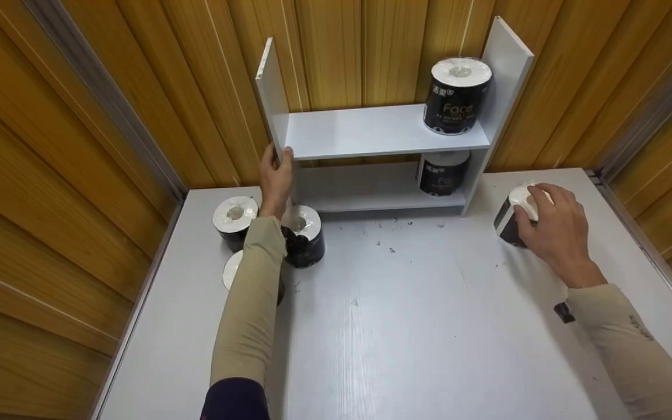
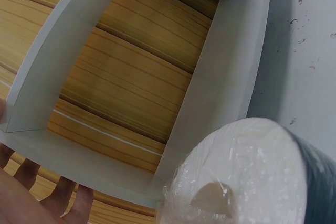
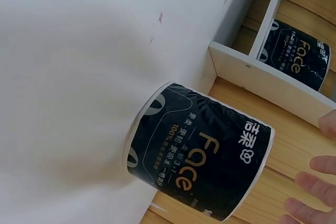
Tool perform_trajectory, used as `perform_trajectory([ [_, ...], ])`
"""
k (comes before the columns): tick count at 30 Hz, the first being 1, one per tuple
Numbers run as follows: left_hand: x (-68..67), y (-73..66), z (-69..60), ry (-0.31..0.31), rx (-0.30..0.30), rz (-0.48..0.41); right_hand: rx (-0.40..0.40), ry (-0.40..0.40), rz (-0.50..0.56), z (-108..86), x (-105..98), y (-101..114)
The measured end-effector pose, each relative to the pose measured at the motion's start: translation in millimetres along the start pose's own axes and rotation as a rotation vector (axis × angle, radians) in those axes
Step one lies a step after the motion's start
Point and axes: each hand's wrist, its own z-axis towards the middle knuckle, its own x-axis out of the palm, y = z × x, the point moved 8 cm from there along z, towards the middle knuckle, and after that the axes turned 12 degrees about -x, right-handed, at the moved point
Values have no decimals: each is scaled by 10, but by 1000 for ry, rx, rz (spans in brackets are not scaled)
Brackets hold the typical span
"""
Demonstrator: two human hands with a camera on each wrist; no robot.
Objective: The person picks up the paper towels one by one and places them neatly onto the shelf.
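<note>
My left hand grips the left side panel of a white two-tier shelf, the thumb at its front and fingers behind. In the left wrist view those fingers lie along the panel's outer face. Beyond the shelf's right side, my right hand hovers over a black-wrapped toilet roll standing upright on the table. The right wrist view shows a gap between its spread fingers and that roll's white top. One matching roll stands on the upper tier at the right; another roll sits beneath it.
Around my left forearm stand three more rolls: one at the back, one beside the shelf's front corner, and one partly hidden by the sleeve. Wood-patterned walls enclose the white table, which has small dark specks.
</note>
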Motion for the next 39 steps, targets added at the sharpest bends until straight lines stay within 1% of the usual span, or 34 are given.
perform_trajectory([
  [6, -10, -7, 6, -15, 5, 6, 40, 34, -8, -38, 4, -84],
  [9, -16, 1, 4, -23, 1, 12, 50, 37, -1, -60, 10, -121],
  [13, -10, 11, 1, -25, 2, 1, 47, 33, 14, -105, 6, -157],
  [23, 0, 10, 2, -1, -13, -6, 19, 34, 24, -183, 20, -228],
  [26, -2, 16, 2, -2, -16, -4, 18, 58, 18, -218, 35, -244],
  [32, 3, 32, 10, 6, -28, 3, 43, 134, 0, -270, 82, -308],
  [36, 0, 19, 5, 6, -21, -1, 38, 156, -4, -275, 107, -343],
  [39, -3, 7, 3, -4, -18, 4, 28, 150, -2, -272, 117, -361],
])
